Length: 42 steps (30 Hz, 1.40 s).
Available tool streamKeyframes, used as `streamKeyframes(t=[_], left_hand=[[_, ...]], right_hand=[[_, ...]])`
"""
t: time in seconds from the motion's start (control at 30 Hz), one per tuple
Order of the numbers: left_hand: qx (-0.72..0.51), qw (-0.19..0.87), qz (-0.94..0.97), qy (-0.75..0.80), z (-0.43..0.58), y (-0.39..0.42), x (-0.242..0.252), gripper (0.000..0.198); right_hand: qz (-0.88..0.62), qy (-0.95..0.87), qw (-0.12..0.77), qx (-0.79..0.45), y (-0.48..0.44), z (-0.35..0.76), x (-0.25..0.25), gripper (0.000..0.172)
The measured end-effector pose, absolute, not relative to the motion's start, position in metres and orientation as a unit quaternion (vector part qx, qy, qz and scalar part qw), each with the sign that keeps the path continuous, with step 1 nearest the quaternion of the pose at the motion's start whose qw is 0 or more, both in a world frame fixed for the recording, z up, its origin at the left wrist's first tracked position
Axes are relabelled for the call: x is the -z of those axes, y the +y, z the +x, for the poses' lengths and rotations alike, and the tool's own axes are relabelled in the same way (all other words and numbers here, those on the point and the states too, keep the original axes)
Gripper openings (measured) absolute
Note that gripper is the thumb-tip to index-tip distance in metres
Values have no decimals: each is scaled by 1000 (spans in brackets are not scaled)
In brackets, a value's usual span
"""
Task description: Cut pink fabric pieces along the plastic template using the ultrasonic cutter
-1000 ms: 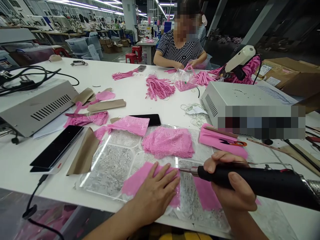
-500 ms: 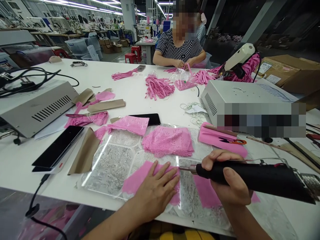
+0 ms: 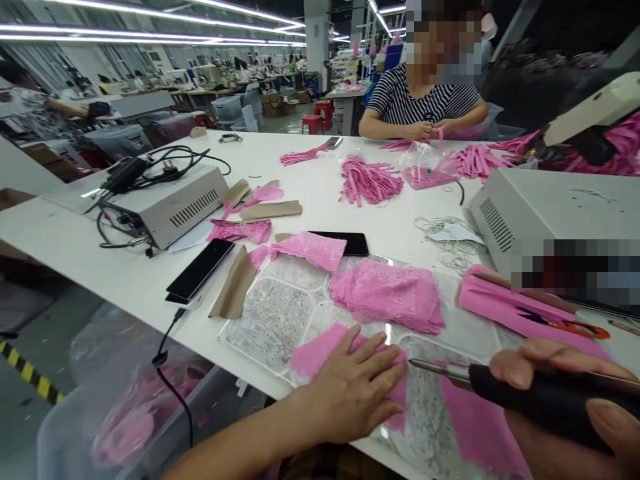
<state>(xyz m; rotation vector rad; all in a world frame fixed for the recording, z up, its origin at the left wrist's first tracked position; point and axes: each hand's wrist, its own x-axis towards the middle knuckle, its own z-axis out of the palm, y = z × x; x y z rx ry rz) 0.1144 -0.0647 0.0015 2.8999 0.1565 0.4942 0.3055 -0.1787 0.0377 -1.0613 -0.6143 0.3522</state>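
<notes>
My left hand (image 3: pixel 357 383) lies flat, fingers spread, on a pink fabric piece (image 3: pixel 311 353) over a clear patterned plastic sheet (image 3: pixel 270 320). A black-handled electric tool with a pointed metal tip (image 3: pixel 525 393) is in my right hand (image 3: pixel 565 393), its fingers wrapped round the handle. The tip points left, close to the fabric's right edge; whether it touches I cannot tell. Below the tool lies a second pink piece (image 3: pixel 483 427). A stack of pink lace pieces (image 3: pixel 387 293) sits beyond my left hand, with another lace piece (image 3: pixel 310 250) to its left.
Orange-handled scissors (image 3: pixel 580 328) rest on folded pink fabric (image 3: pixel 473 287). Grey slotted boxes stand left (image 3: pixel 185 207) and right (image 3: pixel 530 207). A black phone (image 3: pixel 200 270) with a cable lies left. Across the table (image 3: pixel 300 173), a person in a striped shirt (image 3: pixel 425 100) handles pink strips.
The view has swung left, so the table things sit further right. The tool's tip, at the fabric's edge before, now shows just off it. My left hand keeps its place on the fabric.
</notes>
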Motion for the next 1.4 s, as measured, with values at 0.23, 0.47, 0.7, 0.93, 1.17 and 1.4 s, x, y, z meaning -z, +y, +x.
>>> streamKeyframes(t=[0.23,0.47,0.7,0.93,1.17,1.4], left_hand=[[-258,81,955,125,69,-53,-3,26],[-239,44,960,136,41,-42,9,32],[-225,49,962,144,41,-41,14,32],[-265,58,951,148,40,-42,17,31],[-259,68,951,152,40,-42,17,33],[-255,67,953,151,39,-42,19,33]], right_hand=[[-490,-282,813,-137,-161,291,-47,13],[-453,-315,813,-186,-131,268,-51,14],[-458,-362,784,-210,-105,246,-45,9],[-457,-376,777,-213,-94,240,-37,10],[-462,-362,782,-210,-93,242,-34,10],[-465,-382,772,-204,-93,240,-37,8]])
